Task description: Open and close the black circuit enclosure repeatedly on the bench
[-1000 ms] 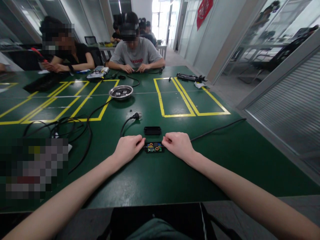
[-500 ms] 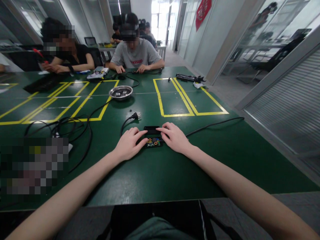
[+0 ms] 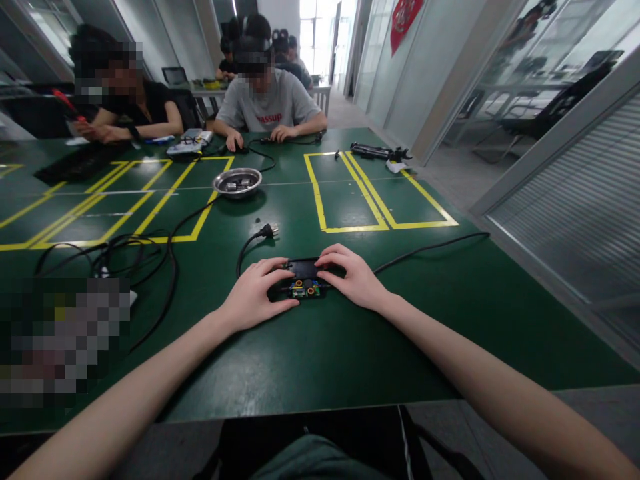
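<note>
A black plastic cover [image 3: 304,269], tilted to show its hollow inside, stands behind a green circuit board [image 3: 306,289] with copper-coloured coils. The board sits in a black adapter case low on the table. My right hand [image 3: 353,277] pinches the cover's right end between thumb and fingers. At the cover's left end, my left hand [image 3: 257,292] has its fingertips closed on the edge, while its thumb lies by the front of the case. A cable with a black plug [image 3: 269,231] curves out beyond my left hand. Another black cable [image 3: 430,251] runs off to the right.
A steel bowl [image 3: 237,183] holding metal parts stands further back. Coiled black cables [image 3: 125,257] lie on the left, near a blurred-out patch. Yellow tape [image 3: 355,229] marks the green table [image 3: 350,360]. A folded tripod [image 3: 377,152] lies at the back. Two people sit across.
The cover has tipped so that more of its inside faces me. My left thumb has moved from the board to the front of the case. The view has shifted slightly.
</note>
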A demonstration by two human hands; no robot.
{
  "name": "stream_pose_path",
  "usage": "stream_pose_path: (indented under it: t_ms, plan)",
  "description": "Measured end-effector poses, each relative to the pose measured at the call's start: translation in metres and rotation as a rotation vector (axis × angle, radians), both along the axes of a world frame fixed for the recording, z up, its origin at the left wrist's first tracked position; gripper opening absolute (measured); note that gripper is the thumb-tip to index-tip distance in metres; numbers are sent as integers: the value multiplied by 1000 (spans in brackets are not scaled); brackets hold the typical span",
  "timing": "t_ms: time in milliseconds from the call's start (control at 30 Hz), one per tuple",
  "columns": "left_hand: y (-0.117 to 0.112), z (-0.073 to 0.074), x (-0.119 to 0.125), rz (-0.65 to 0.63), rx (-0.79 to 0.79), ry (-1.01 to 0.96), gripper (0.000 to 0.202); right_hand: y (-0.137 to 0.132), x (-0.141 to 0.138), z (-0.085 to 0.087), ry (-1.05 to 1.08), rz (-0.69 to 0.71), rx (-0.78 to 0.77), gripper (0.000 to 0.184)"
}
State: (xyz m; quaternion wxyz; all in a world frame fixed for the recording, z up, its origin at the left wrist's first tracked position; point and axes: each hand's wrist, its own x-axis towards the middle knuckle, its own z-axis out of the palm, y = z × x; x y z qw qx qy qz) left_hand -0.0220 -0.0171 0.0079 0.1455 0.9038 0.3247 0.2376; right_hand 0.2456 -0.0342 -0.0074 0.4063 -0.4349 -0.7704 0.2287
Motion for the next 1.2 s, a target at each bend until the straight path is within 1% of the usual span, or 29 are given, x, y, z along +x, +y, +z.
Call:
stream_pose_path:
  t_ms: [100,133,167,267,367,433,533,733,1000,1200]
  plan:
    - [-1,1,1,-7,-49,-69,42,1,-1,-2,129,-2,-51,36]
    - [-2,0,1,-6,-70,-94,42,1,-1,-3,157,-7,-63,42]
    - [-2,0,2,-6,-90,-120,43,1,-2,-3,174,-9,-76,43]
    - [-3,-2,3,-11,-136,-198,49,0,-5,-3,180,7,-134,35]
    - [-3,-3,4,-22,-156,-245,61,-2,-8,-2,192,3,-181,31]
    - [-4,-3,4,-23,-162,-244,68,-4,-10,-1,201,-3,-179,30]
    - [-4,-2,4,-22,-167,-222,73,-5,-11,1,197,-9,-150,28]
    - [-4,-1,3,-32,-175,-198,70,-6,-9,0,169,-44,-74,25]
    - [-4,1,3,-28,-169,-177,72,-7,-9,-1,156,-67,-41,22]
    - [-4,1,3,-53,-124,-165,65,-8,-8,1,139,-6,-62,18]
